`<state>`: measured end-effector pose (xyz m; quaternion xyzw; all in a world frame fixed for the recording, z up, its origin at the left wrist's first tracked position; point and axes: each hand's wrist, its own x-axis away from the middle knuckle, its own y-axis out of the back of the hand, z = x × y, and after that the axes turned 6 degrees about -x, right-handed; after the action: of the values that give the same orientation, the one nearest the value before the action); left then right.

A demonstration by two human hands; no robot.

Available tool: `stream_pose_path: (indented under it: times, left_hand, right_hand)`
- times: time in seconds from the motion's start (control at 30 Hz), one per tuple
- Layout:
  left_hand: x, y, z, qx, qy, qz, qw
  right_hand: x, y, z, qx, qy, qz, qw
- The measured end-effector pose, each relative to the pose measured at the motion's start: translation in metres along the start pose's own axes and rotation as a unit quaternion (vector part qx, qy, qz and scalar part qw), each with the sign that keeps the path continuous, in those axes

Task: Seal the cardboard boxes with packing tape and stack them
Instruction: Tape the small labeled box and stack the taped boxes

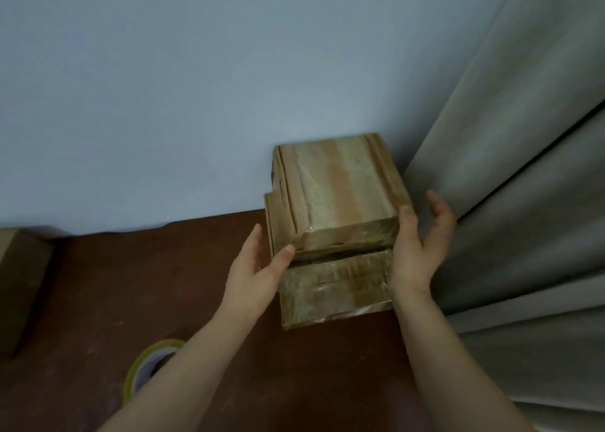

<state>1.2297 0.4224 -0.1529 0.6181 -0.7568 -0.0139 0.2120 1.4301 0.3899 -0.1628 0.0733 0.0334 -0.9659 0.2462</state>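
no readable text, labels or numbers, taped boxes (337, 189) plain, tape roll (149, 363) unmarked

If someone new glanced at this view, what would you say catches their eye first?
First, the two tape-wrapped cardboard boxes stacked on the brown table by the wall, beside the grey curtain. The top box sits on the bottom box, with the left hand and right hand at its sides. Next, the tape roll lies on the table at lower left.
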Motion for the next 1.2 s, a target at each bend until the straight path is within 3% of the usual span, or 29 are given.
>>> stream_pose_path:
  times: [0.1,0.17,0.4,0.63,0.83,1.03,1.2]
  left_hand:
    - [0.007,0.030,0.017,0.005,0.025,-0.045,0.999]
    - [0.013,0.054,0.028,0.002,0.028,-0.065,0.998]
    - [0.040,0.162,0.072,0.026,0.029,-0.128,0.991]
    - [0.086,0.323,0.141,0.052,0.048,-0.181,0.981]
    - [0.113,0.439,0.190,0.015,0.092,-0.240,0.966]
    - [0.075,0.473,0.206,-0.014,0.126,-0.200,0.972]
    - [0.043,0.479,0.211,0.002,0.156,-0.122,0.980]
  right_hand:
    - [0.033,-0.019,0.013,0.021,0.156,0.024,0.987]
    - [0.061,-0.035,0.021,0.032,0.179,0.074,0.981]
    - [0.182,-0.100,0.034,0.004,0.031,0.253,0.967]
    - [0.338,-0.184,0.029,-0.005,-0.106,0.320,0.942]
    - [0.436,-0.242,0.031,0.072,-0.225,0.394,0.888]
    - [0.459,-0.287,0.024,0.163,-0.254,0.457,0.837]
    - [0.461,-0.322,0.010,0.147,-0.262,0.492,0.817]
